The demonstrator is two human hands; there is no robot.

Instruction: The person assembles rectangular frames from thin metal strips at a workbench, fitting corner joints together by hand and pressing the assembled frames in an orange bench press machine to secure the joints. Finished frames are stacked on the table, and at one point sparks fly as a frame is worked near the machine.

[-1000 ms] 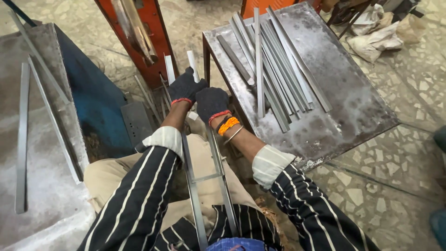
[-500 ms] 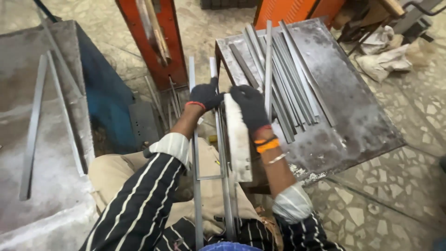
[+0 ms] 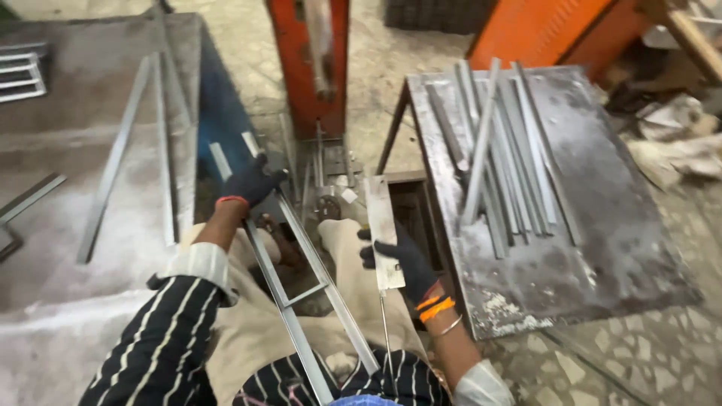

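Metal frame (image 3: 301, 278) lies across lap at center. Left hand (image 3: 252, 183) on its far end, 11 o'clock. Right hand (image 3: 402, 259) w/ flat plate (image 3: 382, 229), 3 o'clock. Metal strips (image 3: 496, 150) on steel table (image 3: 602, 248), 2 o'clock.

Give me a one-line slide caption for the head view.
Gloved left hand grips a ladder-like metal frame while the right hand holds a flat metal strip beside a table of metal bars.
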